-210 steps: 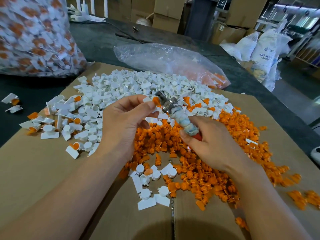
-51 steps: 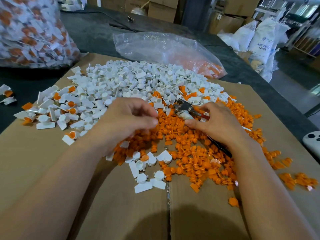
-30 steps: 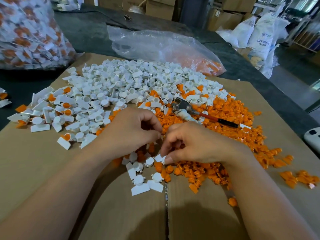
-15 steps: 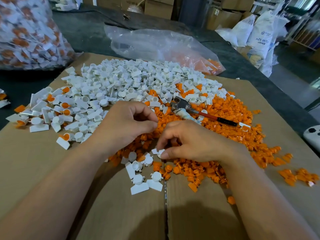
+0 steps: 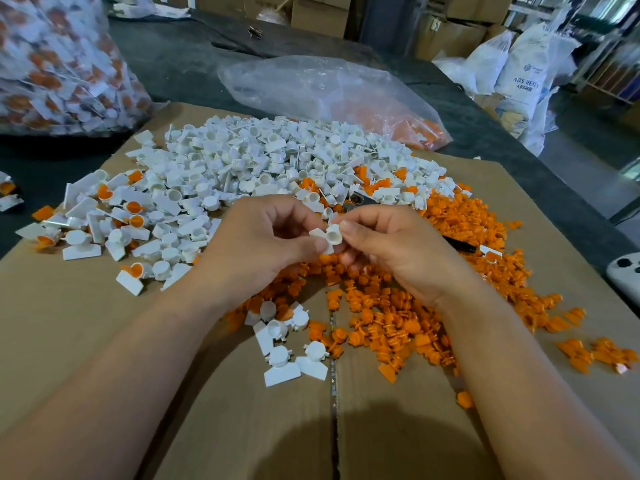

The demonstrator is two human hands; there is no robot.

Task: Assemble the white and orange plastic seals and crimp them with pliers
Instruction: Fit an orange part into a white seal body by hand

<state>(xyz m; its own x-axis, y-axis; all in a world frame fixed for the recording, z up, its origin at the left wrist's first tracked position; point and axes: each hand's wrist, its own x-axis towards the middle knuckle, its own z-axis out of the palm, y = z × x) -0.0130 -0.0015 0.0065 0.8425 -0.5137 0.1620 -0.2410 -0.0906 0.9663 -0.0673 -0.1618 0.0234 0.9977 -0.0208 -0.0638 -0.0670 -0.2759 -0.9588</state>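
Lifted off the pile since a moment ago, my left grip (image 5: 263, 244) and right grip (image 5: 391, 247) pinch one white seal (image 5: 330, 237) between them, above the orange inserts (image 5: 391, 327) on the near cardboard (image 5: 104, 323). I judge this the assembly step, and its cup looks empty. Next I need an orange insert, then the pliers (image 5: 358, 199) lying just beyond my right grip, before the far white heap (image 5: 259, 157).

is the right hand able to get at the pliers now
Probably, but not freely: the pliers lie atop the orange pile just behind the right hand, which is pinching a white seal with the left hand.
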